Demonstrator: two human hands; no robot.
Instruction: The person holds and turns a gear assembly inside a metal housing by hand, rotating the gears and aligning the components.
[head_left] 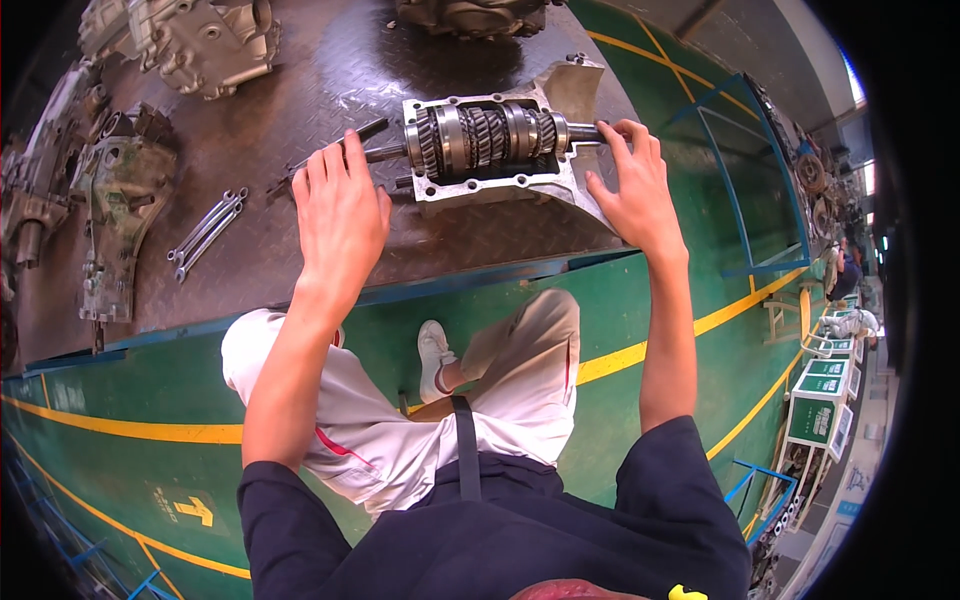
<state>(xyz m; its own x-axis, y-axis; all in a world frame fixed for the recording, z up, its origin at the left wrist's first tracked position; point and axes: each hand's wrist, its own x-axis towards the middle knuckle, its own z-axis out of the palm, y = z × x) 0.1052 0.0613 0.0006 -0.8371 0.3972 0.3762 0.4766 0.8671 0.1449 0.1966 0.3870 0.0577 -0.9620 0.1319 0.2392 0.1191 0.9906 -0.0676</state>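
A gear shaft (487,137) with several helical gears lies in an open metal gearbox housing (470,190) on the workbench. My left hand (340,215) reaches over the shaft's left end, fingers bent around it and thumb on the near side. At the other end, my right hand (640,190) has its fingertips on the shaft's bare right end, with the thumb lower down beside the housing's flared wall. Both hands are closed about the shaft ends, though the undersides of the fingers are hidden. A dark rod (372,129) lies just beyond my left fingers.
Several combination wrenches (210,232) lie on the dark metal workbench (300,75) to the left. Beyond them are a dirty gearbox casing (125,210) and a pale casing (205,50). Another gearbox part (470,15) stands at the far edge. A blue metal frame (745,190) stands on the right.
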